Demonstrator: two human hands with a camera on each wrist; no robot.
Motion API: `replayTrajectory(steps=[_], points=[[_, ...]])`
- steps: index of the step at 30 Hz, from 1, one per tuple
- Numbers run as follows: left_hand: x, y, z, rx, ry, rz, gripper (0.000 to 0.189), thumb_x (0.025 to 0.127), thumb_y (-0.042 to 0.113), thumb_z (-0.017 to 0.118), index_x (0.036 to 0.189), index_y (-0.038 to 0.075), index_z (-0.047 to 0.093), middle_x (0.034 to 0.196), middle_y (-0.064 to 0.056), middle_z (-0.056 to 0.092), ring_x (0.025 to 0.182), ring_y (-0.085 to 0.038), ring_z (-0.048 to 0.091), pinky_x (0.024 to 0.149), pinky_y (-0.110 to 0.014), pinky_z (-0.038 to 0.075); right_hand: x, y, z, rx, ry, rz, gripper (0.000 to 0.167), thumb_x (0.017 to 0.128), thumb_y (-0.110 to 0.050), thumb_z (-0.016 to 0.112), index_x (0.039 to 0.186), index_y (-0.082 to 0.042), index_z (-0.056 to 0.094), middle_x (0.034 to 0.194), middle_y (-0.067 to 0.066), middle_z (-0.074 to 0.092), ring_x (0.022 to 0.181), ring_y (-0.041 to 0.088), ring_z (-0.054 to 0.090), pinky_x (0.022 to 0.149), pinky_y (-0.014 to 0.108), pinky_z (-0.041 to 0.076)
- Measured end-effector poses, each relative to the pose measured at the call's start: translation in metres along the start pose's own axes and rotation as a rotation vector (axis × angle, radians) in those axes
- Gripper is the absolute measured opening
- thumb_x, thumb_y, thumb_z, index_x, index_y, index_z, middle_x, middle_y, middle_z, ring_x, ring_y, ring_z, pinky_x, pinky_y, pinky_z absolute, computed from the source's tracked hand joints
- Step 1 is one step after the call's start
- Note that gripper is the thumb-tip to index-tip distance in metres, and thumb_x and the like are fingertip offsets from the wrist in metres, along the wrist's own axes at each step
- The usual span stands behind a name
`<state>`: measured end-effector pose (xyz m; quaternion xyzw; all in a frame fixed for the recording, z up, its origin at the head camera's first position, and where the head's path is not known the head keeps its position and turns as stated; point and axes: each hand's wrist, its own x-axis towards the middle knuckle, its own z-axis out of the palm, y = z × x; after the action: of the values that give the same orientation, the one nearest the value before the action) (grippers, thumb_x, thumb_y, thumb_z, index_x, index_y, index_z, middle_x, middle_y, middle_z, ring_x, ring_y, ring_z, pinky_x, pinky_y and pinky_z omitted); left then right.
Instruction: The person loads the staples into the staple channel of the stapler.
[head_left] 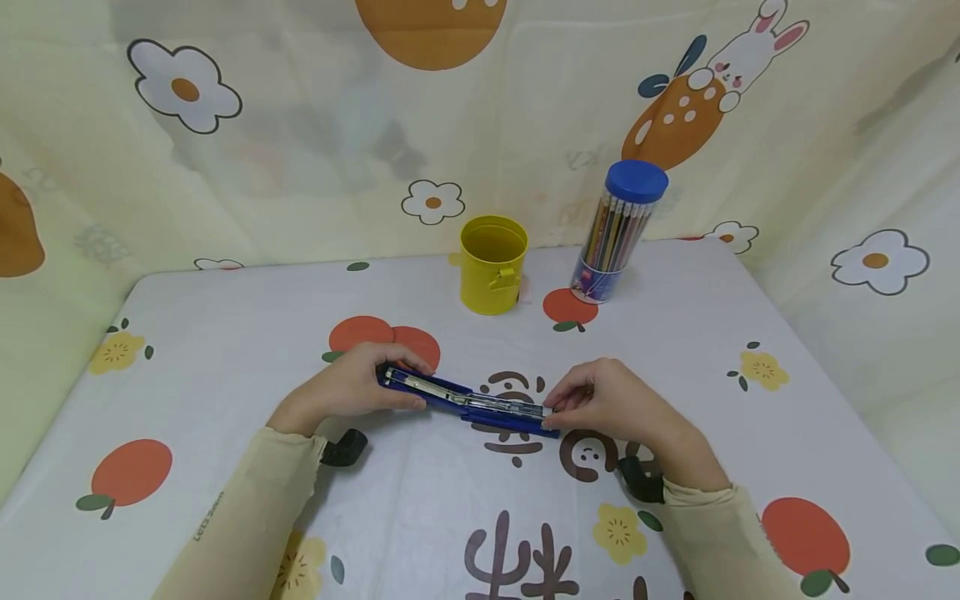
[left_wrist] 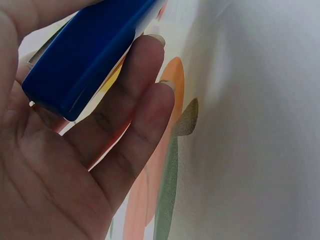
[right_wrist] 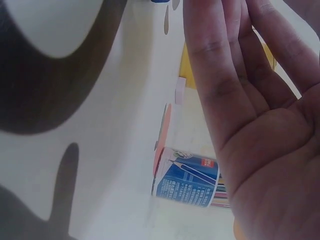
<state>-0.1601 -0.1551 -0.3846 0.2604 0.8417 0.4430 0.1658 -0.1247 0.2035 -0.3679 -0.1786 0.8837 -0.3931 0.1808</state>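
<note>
A blue stapler (head_left: 468, 398), opened out nearly flat with its metal magazine facing up, spans between both hands over the middle of the table. My left hand (head_left: 358, 385) grips its left end between thumb and fingers; in the left wrist view the blue casing (left_wrist: 82, 60) lies between thumb and fingers, the lower fingers extended beside it. At the stapler's right end, my right hand (head_left: 611, 402) pinches with thumb and fingertips at the end of the metal rail. In the right wrist view those fingertips run out of frame at the top.
Behind the stapler stands a yellow bucket (head_left: 487, 287). To its right is a clear pencil tube (head_left: 617, 229) with a blue lid, full of pencils. The printed tablecloth (head_left: 225, 350) covers the table, and a patterned curtain (head_left: 300, 167) hangs along the back.
</note>
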Motion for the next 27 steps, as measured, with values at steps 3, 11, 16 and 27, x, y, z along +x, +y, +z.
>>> replayTrajectory(steps=[3, 11, 16, 27], points=[[0.000, 0.000, 0.000, -0.001, -0.001, -0.001, 0.036, 0.078, 0.021, 0.090, 0.110, 0.020, 0.074, 0.102, 0.006, 0.070, 0.095, -0.018, 0.062, 0.084, -0.037, 0.052, 0.000, 0.001, 0.000, 0.000, 0.002, -0.013, 0.016, 0.079, -0.017, 0.088, 0.091, -0.012, 0.079, 0.079, -0.003, 0.069, 0.071, 0.018, 0.063, 0.065, 0.028, 0.055], [0.000, 0.000, 0.000, 0.002, 0.000, 0.006, 0.036, 0.078, 0.021, 0.090, 0.110, 0.020, 0.074, 0.102, 0.007, 0.070, 0.095, -0.017, 0.062, 0.083, -0.036, 0.052, 0.000, 0.003, -0.001, 0.020, -0.012, -0.023, 0.021, 0.077, -0.017, 0.089, 0.094, -0.009, 0.078, 0.079, -0.001, 0.068, 0.072, 0.019, 0.062, 0.065, 0.027, 0.054], [0.000, 0.000, 0.000, 0.006, 0.001, 0.004, 0.036, 0.078, 0.021, 0.090, 0.110, 0.020, 0.074, 0.102, 0.007, 0.070, 0.095, -0.017, 0.062, 0.083, -0.036, 0.052, 0.000, 0.005, -0.001, 0.036, -0.021, -0.027, 0.028, 0.075, -0.018, 0.091, 0.098, -0.009, 0.077, 0.080, 0.000, 0.067, 0.074, 0.019, 0.062, 0.067, 0.027, 0.055], [0.000, -0.001, 0.000, 0.008, 0.004, -0.001, 0.038, 0.077, 0.022, 0.091, 0.111, 0.020, 0.074, 0.102, 0.005, 0.070, 0.095, -0.018, 0.061, 0.082, -0.036, 0.052, 0.002, 0.012, 0.001, 0.047, -0.022, -0.011, 0.039, 0.074, -0.020, 0.092, 0.107, -0.007, 0.075, 0.089, 0.001, 0.067, 0.081, 0.019, 0.063, 0.073, 0.027, 0.056]])
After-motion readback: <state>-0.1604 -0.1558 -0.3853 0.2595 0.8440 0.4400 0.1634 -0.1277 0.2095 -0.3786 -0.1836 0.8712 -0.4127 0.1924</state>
